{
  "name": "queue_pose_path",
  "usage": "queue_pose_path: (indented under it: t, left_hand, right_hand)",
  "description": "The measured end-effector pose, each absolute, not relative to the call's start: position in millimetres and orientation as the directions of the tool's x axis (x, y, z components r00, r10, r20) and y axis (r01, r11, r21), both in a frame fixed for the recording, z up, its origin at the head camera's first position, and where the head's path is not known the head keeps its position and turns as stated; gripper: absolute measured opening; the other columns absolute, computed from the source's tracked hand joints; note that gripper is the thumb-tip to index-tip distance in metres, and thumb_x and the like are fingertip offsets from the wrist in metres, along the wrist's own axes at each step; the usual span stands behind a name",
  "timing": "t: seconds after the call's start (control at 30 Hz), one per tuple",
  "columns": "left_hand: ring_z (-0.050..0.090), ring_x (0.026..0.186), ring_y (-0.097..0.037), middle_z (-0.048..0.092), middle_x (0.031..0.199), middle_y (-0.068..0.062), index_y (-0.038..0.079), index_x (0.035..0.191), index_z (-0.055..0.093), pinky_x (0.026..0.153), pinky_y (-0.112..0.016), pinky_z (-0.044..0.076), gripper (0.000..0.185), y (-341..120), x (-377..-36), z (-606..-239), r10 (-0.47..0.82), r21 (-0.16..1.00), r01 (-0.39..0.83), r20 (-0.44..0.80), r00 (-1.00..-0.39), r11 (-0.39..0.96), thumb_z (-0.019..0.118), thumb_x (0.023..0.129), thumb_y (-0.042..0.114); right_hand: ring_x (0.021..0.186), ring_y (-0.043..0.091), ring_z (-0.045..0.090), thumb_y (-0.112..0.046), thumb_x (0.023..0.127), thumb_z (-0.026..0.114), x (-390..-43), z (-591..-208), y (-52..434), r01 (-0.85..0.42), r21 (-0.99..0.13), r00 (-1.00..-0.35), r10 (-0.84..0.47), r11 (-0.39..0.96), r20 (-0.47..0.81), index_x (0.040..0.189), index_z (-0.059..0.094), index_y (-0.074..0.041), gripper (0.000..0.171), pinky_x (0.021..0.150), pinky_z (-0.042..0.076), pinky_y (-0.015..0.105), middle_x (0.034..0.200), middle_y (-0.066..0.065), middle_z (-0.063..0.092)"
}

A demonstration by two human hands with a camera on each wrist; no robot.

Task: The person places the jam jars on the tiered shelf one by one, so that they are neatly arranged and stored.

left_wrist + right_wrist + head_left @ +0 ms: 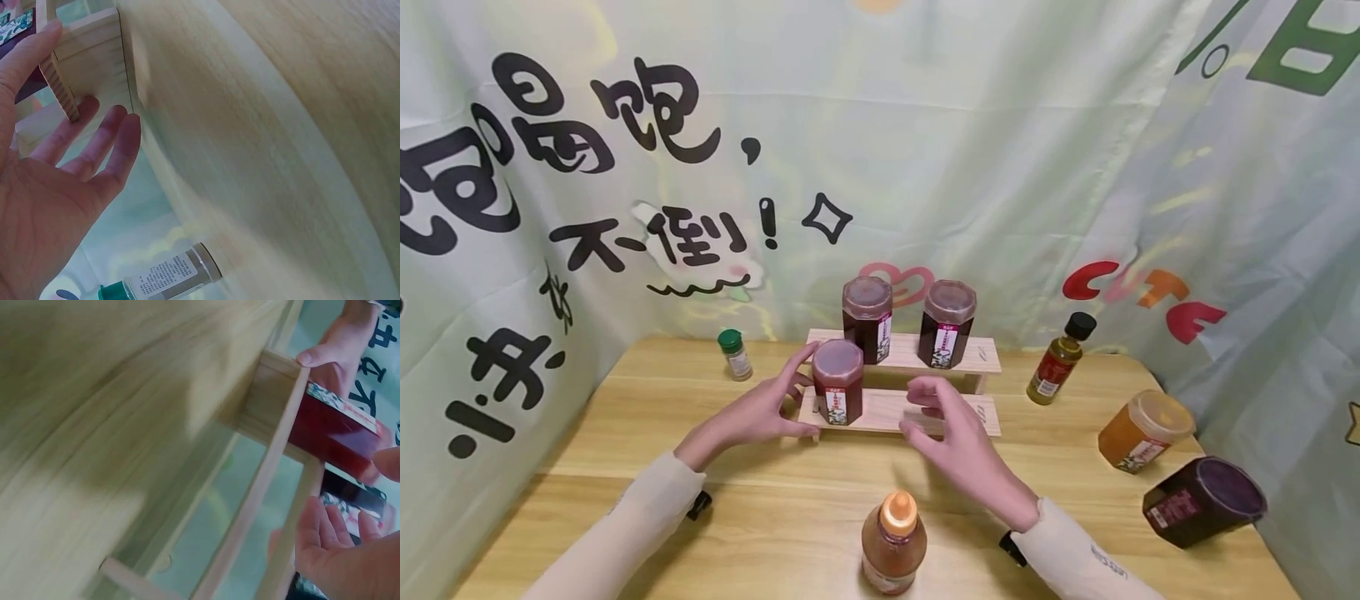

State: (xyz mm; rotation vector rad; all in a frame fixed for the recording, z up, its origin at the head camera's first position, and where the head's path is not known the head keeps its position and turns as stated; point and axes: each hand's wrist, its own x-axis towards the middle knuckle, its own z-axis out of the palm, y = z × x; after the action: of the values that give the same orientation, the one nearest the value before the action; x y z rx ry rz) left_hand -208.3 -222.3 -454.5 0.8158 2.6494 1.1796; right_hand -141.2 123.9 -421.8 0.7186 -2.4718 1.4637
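"Work in hand: which step, would you say?"

"Arranging jars on a stand, I'd judge. A reddish-purple, many-sided jar with a frosted lid [838, 385] stands upright toward the left end of the lower shelf of a pale two-tier wooden rack [883, 408]; two darker faceted jars [948, 325] stand on the far, upper shelf."

"And the hands?"

"The left hand [767, 410] is at the rack's left end, fingers loosely spread, thumb tip touching the front corner; I can't tell how firmly the others bear on the wood. The right hand [958, 437] holds nothing, its fingers relaxed by the bare right part of the lower shelf."

"What does the next move call for?"

"If the rack needs squaring up, an even hold at both ends, I think; a jolt could tip those jars."

"Textures?"

"Smooth, light-grained rack; streaky wood-look table [790, 533]; glossy flat panels on the jars. Near, a rounded brown bottle with an orange pointed cap [893, 546]; right, a faceted amber jar [1131, 433]; far left, a small cylindrical shaker with a ribbed green cap [735, 355]."
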Motion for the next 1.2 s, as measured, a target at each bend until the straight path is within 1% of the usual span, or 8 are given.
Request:
queue_pose_path:
  t: [0.17,0.27,0.37,0.47,0.67,0.87,1.0,1.2]
  left_hand:
    - [0.070,0.107,-0.022,0.069,0.136,-0.013,0.030,0.176,0.002,0.095,-0.052,0.057,0.132,-223,-207,-453,0.524,0.730,0.415,0.091,-0.847,0.544,0.098,0.086,0.030]
    - [0.070,0.106,-0.022,0.068,0.136,-0.013,0.031,0.176,0.003,0.094,-0.052,0.057,0.131,-222,-207,-454,0.520,0.732,0.409,0.087,-0.849,0.545,0.098,0.086,0.030]
    - [0.070,0.105,-0.021,0.068,0.136,-0.013,0.031,0.176,0.003,0.094,-0.052,0.057,0.131,-223,-207,-455,0.516,0.732,0.405,0.085,-0.852,0.548,0.098,0.086,0.030]
    - [0.071,0.103,-0.020,0.068,0.137,-0.014,0.031,0.176,0.003,0.092,-0.051,0.057,0.132,-224,-206,-455,0.512,0.734,0.403,0.087,-0.854,0.547,0.098,0.085,0.030]
    - [0.071,0.102,-0.020,0.068,0.139,-0.015,0.032,0.176,0.003,0.091,-0.051,0.057,0.131,-224,-206,-455,0.513,0.742,0.402,0.091,-0.853,0.537,0.098,0.086,0.029]
    - [0.071,0.100,-0.020,0.068,0.140,-0.016,0.032,0.176,0.004,0.091,-0.051,0.057,0.130,-223,-207,-453,0.517,0.753,0.393,0.082,-0.852,0.528,0.098,0.086,0.028]
    - [0.071,0.099,-0.020,0.067,0.140,-0.016,0.032,0.176,0.005,0.090,-0.052,0.057,0.131,-222,-208,-454,0.515,0.760,0.388,0.082,-0.854,0.522,0.098,0.085,0.028]
    - [0.071,0.099,-0.020,0.067,0.140,-0.017,0.032,0.176,0.005,0.090,-0.052,0.057,0.131,-222,-209,-455,0.518,0.763,0.389,0.084,-0.851,0.516,0.098,0.085,0.027]
  right_hand:
    - [0.124,0.028,0.068,0.000,0.096,0.082,-133,-410,146,-0.526,-0.754,-0.850,-0.290,0.394,0.441,0.136,0.062,-0.004,0.046,0.106,0.054,0.047,0.135,0.010,0.068]
    - [0.123,0.025,0.068,0.001,0.096,0.082,-127,-402,161,-0.523,-0.750,-0.853,-0.258,0.406,0.455,0.136,0.062,-0.004,0.045,0.105,0.054,0.036,0.134,0.008,0.068]
    - [0.121,0.025,0.068,0.002,0.096,0.081,-120,-395,177,-0.508,-0.749,-0.861,-0.217,0.426,0.461,0.135,0.062,-0.002,0.043,0.103,0.052,0.025,0.133,0.008,0.069]
    - [0.119,0.023,0.069,0.001,0.099,0.079,-114,-390,191,-0.490,-0.741,-0.868,-0.180,0.459,0.463,0.136,0.061,0.000,0.042,0.101,0.050,0.019,0.132,0.009,0.070]
    - [0.117,0.007,0.067,0.004,0.099,0.079,-98,-384,220,-0.468,-0.712,-0.865,-0.105,0.523,0.491,0.138,0.061,0.000,0.043,0.100,0.048,0.015,0.130,0.004,0.070]
    - [0.118,0.003,0.064,0.006,0.098,0.078,-82,-380,251,-0.422,-0.701,-0.866,-0.026,0.575,0.500,0.142,0.060,-0.002,0.048,0.098,0.047,0.012,0.132,-0.002,0.066]
    - [0.114,-0.003,0.064,0.005,0.098,0.079,-71,-377,273,-0.352,-0.696,-0.867,0.062,0.625,0.494,0.143,0.060,-0.004,0.049,0.092,0.046,0.009,0.131,-0.007,0.066]
    - [0.113,-0.003,0.064,0.009,0.097,0.077,-61,-377,303,-0.303,-0.730,-0.867,0.142,0.612,0.478,0.144,0.058,-0.004,0.052,0.092,0.045,0.009,0.132,-0.010,0.066]
